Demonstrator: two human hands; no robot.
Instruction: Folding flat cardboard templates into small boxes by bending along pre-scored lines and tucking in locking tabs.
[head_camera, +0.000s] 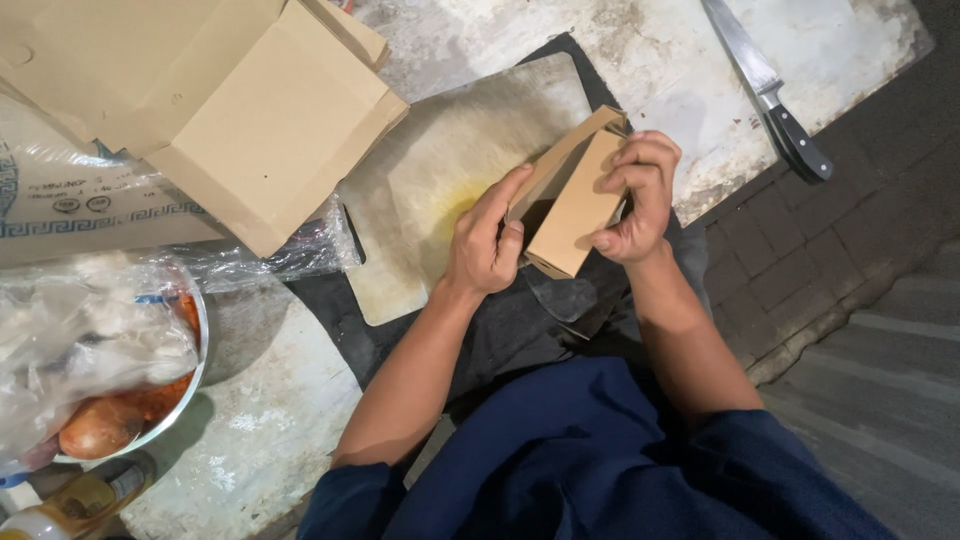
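Both my hands are on a small brown cardboard box (572, 205), held up just above the pale cutting board (450, 160). Box is partly folded, tilted, one flap standing open at the top right.

My left hand (487, 245) grips the box's left edge: thumb pressed along the near side, fingers curled round the far side, closed on the card. My right hand (636, 195) pinches the right flap, fingertips bent in over the top corner, thumb under the lower edge. Both hands shut firmly on the box; neither is spread.

Cutting board lies on a dark cloth (500, 330), which sits on a worn, whitish table top (640, 50). A yellowish stain marks the board near its middle, just left of the box.

Upper left: a larger flat cardboard box (270, 120), lid open, lying across a printed plastic sack (70, 200). Well apart from my hands.

Lower left: a metal bowl (195, 380) holding onions (100, 425) and something orange-red, covered mostly by a crumpled clear plastic bag (80, 340). Beside it, at the bottom corner, a bottle of yellowish liquid (75, 500), partly cut off by the frame.

Upper right: a long kitchen knife (765, 85) with black handle, resting on the table top, blade pointing away from me, near the table's edge. Paved ground (850, 250) beyond it.

My dark blue sleeves (600, 460) fill the bottom of the view
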